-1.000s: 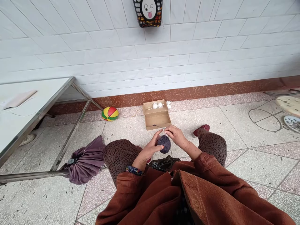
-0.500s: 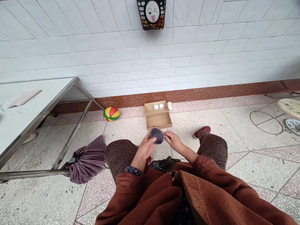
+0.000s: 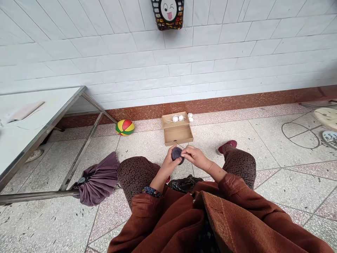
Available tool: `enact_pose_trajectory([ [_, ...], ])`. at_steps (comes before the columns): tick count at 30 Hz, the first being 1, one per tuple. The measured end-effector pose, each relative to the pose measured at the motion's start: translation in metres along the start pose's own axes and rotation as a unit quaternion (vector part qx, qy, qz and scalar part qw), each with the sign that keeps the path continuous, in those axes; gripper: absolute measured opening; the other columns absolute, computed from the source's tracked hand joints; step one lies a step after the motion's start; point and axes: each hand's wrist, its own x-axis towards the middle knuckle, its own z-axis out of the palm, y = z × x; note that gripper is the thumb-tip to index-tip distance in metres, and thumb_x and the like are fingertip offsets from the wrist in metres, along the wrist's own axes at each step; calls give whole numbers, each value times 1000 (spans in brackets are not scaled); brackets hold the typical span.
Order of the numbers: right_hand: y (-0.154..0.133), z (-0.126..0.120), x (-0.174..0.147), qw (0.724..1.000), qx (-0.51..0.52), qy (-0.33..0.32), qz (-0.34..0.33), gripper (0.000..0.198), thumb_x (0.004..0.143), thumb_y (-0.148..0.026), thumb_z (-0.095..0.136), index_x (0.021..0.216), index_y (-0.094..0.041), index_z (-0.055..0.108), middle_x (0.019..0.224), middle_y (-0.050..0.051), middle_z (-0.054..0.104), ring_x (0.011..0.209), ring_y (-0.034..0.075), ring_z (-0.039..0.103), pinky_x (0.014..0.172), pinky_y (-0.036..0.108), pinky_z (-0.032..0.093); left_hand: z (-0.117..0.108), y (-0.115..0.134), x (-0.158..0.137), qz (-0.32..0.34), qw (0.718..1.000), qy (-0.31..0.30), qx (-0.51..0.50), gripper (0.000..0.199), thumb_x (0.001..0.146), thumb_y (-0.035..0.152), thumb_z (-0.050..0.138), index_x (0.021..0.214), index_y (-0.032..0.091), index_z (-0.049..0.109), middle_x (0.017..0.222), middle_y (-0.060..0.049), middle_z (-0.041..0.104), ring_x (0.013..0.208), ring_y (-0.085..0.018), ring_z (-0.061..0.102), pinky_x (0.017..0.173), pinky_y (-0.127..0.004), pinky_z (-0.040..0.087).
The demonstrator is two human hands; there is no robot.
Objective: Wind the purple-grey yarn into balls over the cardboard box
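A ball of dark grey-purple yarn [image 3: 176, 154] is held in my left hand [image 3: 167, 164], the fingers wrapped round its left side and the thumb lying across the near side. My right hand [image 3: 196, 157] is closed in a pinch at the ball's right edge, on a strand of yarn that is barely visible. Just beyond the hands an open cardboard box [image 3: 178, 135] lies on the floor. Two white balls of yarn [image 3: 178, 118] rest in its far half, and more white balls [image 3: 190, 117] sit on the floor by its right side.
To the left are a metal-framed table [image 3: 39, 140], a folded purple umbrella [image 3: 98, 179] and a colourful ball [image 3: 125, 127]. A black basket [image 3: 168, 15] hangs on the tiled wall. At the far right stands a round stool [image 3: 328, 117] beside a wire ring [image 3: 300, 135].
The yarn ball has turned in my left hand, and the thumb lies further across it. My right hand has moved slightly left, closer over the ball.
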Motion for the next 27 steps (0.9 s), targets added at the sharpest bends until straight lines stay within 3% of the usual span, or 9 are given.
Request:
enact_pose_trajectory([
  [5,14,-10,-1,999,-26,40,21,23,97,-38,56,87,-21,67,79,5,63,77,18,60,73,29,47,6,0,-7,-34,989,-126,-67,72,76,27,70,143,27,44,139,-9,50,120,-28,50,104,-41,38],
  [8,20,-8,-4,997,-20,69,35,20,97,-35,57,86,-21,66,80,4,64,76,18,59,72,29,47,10,4,-11,-65,965,-195,-162,76,79,30,65,149,31,35,135,-10,52,104,-26,57,88,-42,49],
  [11,24,1,-8,994,-10,93,59,20,97,-34,55,85,-21,64,80,4,63,76,18,58,71,28,46,11,11,-14,-76,946,-225,-222,79,79,33,62,151,31,30,127,-12,57,90,-23,62,71,-35,51],
  [16,30,17,-15,991,13,103,88,21,99,-33,48,89,-20,62,82,5,63,77,18,58,73,29,46,10,17,-16,-76,936,-204,-277,78,76,31,62,149,26,36,125,-14,61,86,-24,65,59,-27,45],
  [22,33,27,-19,995,10,53,86,24,101,-32,43,93,-20,62,85,6,63,80,18,59,76,30,46,7,22,-16,-79,926,-139,-341,72,71,26,63,142,20,47,125,-14,62,93,-26,65,66,-30,48],
  [27,30,29,-20,997,-12,6,76,23,101,-29,41,97,-20,62,90,7,65,85,19,60,80,31,47,-9,30,-11,-34,936,-53,-345,69,73,20,66,140,26,48,123,-9,63,93,-21,63,73,-31,50],
])
